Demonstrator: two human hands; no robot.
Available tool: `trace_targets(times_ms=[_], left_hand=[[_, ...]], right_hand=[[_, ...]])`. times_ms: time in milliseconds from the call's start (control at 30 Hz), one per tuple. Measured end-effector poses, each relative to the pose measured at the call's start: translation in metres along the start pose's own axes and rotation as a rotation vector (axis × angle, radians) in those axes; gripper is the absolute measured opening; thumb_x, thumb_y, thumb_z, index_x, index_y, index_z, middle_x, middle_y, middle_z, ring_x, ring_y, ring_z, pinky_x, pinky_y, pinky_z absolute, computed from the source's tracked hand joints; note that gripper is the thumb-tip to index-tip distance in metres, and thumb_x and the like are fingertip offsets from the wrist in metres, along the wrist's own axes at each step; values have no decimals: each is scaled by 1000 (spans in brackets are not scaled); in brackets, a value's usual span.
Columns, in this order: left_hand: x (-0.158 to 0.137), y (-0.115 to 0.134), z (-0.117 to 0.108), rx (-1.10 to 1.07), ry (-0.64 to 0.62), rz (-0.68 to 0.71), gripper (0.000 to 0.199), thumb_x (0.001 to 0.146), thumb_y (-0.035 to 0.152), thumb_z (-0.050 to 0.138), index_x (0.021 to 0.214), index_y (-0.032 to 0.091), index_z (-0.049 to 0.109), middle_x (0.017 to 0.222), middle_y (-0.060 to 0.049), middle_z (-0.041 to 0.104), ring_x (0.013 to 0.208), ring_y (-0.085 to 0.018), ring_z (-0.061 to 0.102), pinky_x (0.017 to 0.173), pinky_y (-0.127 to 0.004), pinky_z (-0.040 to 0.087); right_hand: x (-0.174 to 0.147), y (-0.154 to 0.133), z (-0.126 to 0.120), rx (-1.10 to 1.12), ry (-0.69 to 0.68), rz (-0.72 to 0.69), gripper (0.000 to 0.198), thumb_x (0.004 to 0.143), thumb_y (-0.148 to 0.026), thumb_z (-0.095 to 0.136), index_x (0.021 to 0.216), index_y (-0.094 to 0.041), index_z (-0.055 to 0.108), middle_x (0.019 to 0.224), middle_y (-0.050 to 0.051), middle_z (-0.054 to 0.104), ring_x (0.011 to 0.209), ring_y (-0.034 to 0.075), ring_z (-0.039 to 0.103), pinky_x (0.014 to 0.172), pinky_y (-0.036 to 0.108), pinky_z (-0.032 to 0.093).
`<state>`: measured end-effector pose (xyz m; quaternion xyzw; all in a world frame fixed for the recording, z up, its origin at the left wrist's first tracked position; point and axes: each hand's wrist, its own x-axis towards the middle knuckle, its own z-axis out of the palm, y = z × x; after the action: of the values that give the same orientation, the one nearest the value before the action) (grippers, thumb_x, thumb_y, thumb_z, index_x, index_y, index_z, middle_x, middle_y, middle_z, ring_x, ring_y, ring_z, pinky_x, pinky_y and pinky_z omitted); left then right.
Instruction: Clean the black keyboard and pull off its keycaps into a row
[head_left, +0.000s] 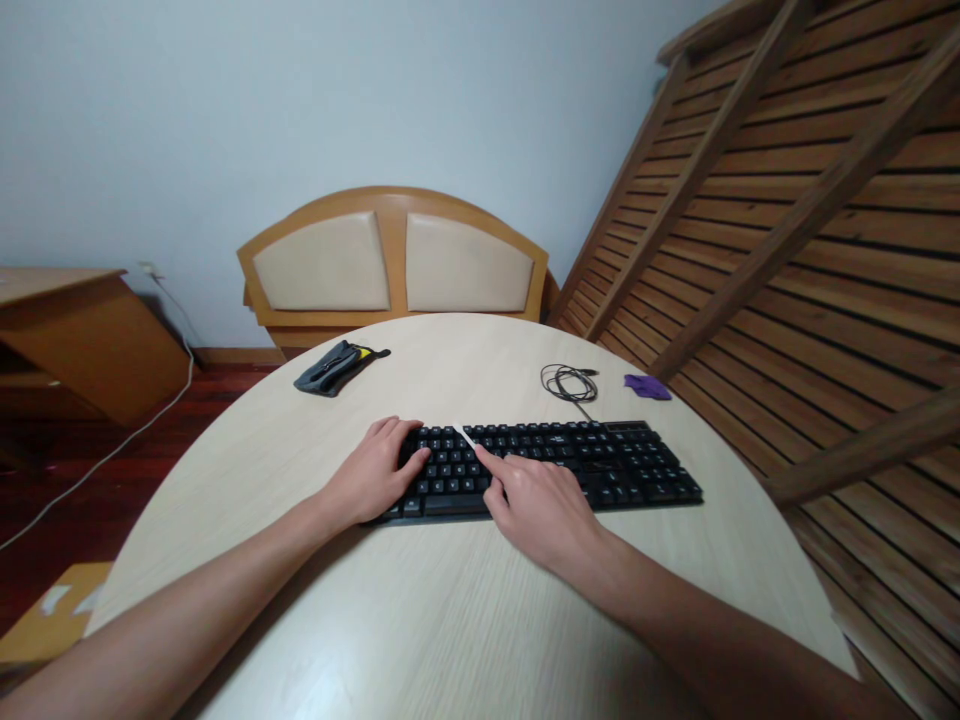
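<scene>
A black keyboard (600, 470) lies flat across the middle of the round table. My left hand (382, 465) grips its left end, the thumb resting over the keys and the other fingers at the far corner. In my right hand (536, 500) is a thin white stick (465, 436), pinched with the index finger stretched along it. Its far tip is over the upper rows of keys, left of the keyboard's middle; whether it touches them I cannot tell. The stick's exact kind is too small to make out. My right hand covers part of the keys.
A coiled black cable (570, 383) lies behind the keyboard, near a folded purple cloth (647, 387). At the back left sits a dark grey pouch (337, 369) with a yellow edge. Beyond the pale table (420, 620) stand a padded headboard (394, 250) and a slatted wooden frame (787, 230).
</scene>
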<state>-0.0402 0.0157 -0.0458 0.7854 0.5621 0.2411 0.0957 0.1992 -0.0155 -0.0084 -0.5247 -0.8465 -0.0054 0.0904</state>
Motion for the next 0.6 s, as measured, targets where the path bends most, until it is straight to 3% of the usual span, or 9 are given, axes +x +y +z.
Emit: trace_targets(times_ms=[600], left_hand=[[1,-1,0,-1,-8,-6,41,96,43,45,124,15,56,122,-13,63,122,-30,52,107,-50,41]], right_hand=[[-33,5,-26,-24,-82,57,47,89,-19,45,133,-25,60,90,5,77,74,24,73,63,33,47]])
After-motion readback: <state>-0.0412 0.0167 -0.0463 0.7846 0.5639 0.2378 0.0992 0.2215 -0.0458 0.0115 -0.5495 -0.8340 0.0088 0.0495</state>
